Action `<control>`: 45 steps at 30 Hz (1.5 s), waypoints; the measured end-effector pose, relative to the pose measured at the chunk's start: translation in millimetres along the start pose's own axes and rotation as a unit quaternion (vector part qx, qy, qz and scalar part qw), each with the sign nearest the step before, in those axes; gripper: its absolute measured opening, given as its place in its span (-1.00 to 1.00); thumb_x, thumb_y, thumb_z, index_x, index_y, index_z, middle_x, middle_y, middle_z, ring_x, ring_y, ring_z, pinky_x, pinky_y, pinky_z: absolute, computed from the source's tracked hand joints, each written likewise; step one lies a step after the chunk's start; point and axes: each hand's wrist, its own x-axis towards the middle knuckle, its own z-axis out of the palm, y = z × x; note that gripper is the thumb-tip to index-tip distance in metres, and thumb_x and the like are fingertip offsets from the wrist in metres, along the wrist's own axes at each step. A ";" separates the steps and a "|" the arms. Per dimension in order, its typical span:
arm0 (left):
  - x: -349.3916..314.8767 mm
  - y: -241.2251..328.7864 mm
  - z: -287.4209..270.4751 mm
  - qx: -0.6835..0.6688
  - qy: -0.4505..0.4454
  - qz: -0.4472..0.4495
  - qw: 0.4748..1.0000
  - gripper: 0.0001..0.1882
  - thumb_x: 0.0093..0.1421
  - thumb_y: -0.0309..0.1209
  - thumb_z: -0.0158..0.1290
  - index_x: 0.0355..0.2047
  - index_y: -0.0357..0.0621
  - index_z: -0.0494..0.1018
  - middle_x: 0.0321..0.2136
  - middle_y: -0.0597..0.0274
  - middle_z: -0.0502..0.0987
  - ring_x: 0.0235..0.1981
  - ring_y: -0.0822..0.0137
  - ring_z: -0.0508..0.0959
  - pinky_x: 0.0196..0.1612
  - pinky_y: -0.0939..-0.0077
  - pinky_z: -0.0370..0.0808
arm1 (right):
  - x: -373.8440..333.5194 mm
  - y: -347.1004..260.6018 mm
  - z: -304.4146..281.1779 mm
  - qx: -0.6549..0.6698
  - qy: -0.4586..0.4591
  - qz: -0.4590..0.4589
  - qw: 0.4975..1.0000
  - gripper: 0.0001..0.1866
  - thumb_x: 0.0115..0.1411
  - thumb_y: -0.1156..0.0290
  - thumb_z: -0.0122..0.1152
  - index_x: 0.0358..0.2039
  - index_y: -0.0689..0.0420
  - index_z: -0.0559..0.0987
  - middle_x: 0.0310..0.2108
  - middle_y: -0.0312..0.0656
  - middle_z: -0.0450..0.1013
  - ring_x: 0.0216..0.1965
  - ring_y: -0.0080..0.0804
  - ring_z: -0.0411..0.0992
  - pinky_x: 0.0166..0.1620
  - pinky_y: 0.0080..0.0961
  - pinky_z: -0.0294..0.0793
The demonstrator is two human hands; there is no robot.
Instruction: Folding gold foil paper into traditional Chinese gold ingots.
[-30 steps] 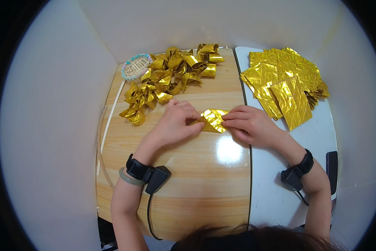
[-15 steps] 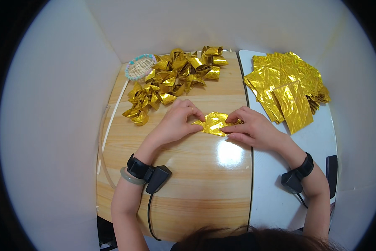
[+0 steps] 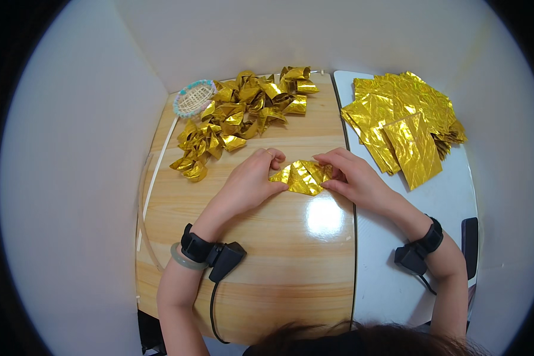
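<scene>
A partly folded sheet of gold foil paper [image 3: 302,178] lies at the wood-grain table's middle, between my hands, with slanted creases across it. My left hand [image 3: 252,181] holds its left corner under the thumb, the other fingers curled just above. At the opposite end, my right hand [image 3: 356,178] pinches the paper between thumb and fingers, hiding part of that edge. Beyond my left hand spreads a heap of folded gold foil pieces [image 3: 243,110], curled into boat-like shapes. Flat gold foil sheets [image 3: 403,115] lie stacked on the right.
A small woven basket [image 3: 194,99] with a pastel beaded rim stands at the far left. A white board [image 3: 385,267] adjoins the wood-grain table [image 3: 279,255], with a dark seam between. A dark slim object [image 3: 470,248] rests at the right edge. Pale walls [image 3: 231,35] enclose the table.
The right end of the paper has been folded over, giving it a slanted, more pointed outline. My right fingers have shifted toward its upper right edge. The whole view has moved slightly.
</scene>
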 end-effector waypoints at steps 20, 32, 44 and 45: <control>-5.6 18.9 0.0 0.131 -0.026 0.239 0.962 -0.77 -0.24 -0.55 0.15 -0.51 -0.10 0.37 -0.33 0.22 0.42 -0.22 0.12 0.40 -0.17 0.31 0.36 | -4.7 2.7 -3.1 -0.148 0.046 -0.140 0.978 -0.84 -0.07 0.54 0.22 -0.41 0.09 0.49 -0.39 -0.25 0.41 -0.31 -0.28 0.43 -0.32 -0.45 0.47; -9.2 21.8 1.2 0.121 -0.045 0.179 0.975 -0.75 -0.09 -0.41 0.19 -0.38 -0.17 0.43 -0.34 0.17 0.44 -0.27 0.14 0.46 -0.24 0.33 0.44 | -6.6 -0.1 -5.3 -0.156 0.001 -0.134 0.979 -0.73 0.00 0.32 0.29 -0.32 0.11 0.45 -0.34 -0.21 0.36 -0.27 -0.23 0.37 -0.29 -0.37 0.44; -5.4 20.6 12.8 0.085 0.029 0.026 0.996 -0.79 0.05 -0.39 0.13 -0.32 -0.22 0.49 -0.48 0.05 0.52 -0.44 0.10 0.51 -0.35 0.35 0.44 | 1.2 5.3 2.0 -0.138 0.064 -0.079 0.985 -0.82 0.04 0.35 0.24 -0.36 0.10 0.47 -0.44 -0.24 0.40 -0.31 -0.25 0.39 -0.31 -0.37 0.42; -4.9 18.3 14.7 0.079 0.035 0.022 0.996 -0.79 0.05 -0.40 0.13 -0.31 -0.22 0.47 -0.49 0.06 0.53 -0.43 0.09 0.52 -0.34 0.35 0.44 | 1.3 3.6 2.5 -0.128 0.063 -0.060 0.988 -0.82 0.04 0.37 0.24 -0.36 0.10 0.47 -0.45 -0.24 0.41 -0.31 -0.25 0.39 -0.32 -0.37 0.42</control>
